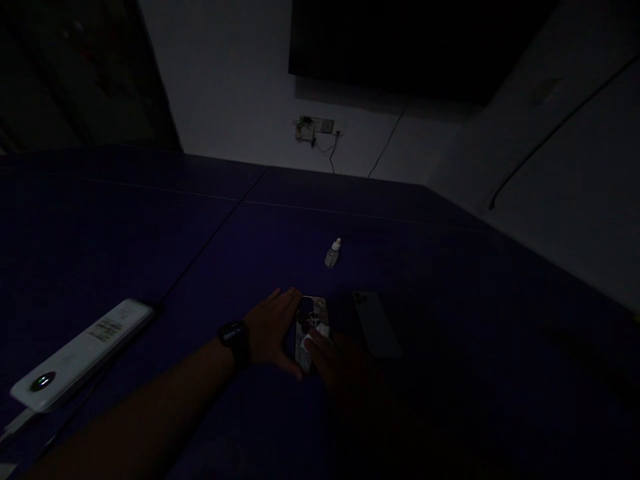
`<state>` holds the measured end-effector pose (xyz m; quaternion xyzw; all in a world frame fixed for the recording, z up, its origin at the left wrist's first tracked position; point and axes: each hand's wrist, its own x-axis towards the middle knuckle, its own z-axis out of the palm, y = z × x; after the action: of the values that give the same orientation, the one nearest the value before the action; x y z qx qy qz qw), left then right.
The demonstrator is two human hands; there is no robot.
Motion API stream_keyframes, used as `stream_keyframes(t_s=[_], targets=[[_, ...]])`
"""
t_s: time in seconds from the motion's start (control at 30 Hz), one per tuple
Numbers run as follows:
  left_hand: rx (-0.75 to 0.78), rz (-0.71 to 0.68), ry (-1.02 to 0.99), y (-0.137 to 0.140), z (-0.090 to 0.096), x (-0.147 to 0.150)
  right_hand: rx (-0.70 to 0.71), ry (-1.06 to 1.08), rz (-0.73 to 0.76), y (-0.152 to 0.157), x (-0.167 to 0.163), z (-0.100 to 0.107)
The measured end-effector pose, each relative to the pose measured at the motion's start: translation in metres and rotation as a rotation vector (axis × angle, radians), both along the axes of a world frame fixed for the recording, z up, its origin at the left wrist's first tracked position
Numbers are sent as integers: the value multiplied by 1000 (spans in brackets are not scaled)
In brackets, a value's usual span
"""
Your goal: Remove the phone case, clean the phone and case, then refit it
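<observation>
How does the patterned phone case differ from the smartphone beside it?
The phone case is patterned; the smartphone is plain. The phone case has a camera cutout; the smartphone shows lenses. The left hand steadies the phone case, not the smartphone. Both lie on the blue surface.

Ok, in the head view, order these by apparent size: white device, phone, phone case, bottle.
1. White device
2. Phone and phone case: too alike to rank, the case being partly covered
3. Bottle
</observation>
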<state>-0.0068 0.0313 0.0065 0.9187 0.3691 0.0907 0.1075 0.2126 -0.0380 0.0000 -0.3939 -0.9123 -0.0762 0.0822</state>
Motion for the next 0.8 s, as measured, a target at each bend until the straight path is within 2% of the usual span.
stream_keyframes(t_s=[0.2, 0.37, 0.53, 0.67, 0.8], targets=[[23, -2, -15, 1, -4, 0, 54, 13, -115, 26, -14, 0], [36, -14, -49, 1, -7, -2, 91, 45, -9, 33, -10, 2], [16, -15, -57, 1, -6, -2, 45, 31, 116, 26, 1, 7], [-22, 2, -44, 1, -3, -1, -42, 54, 211, 23, 8, 3], [-20, -5, -59, 1, -4, -1, -125, 92, 163, 30, 9, 3]])
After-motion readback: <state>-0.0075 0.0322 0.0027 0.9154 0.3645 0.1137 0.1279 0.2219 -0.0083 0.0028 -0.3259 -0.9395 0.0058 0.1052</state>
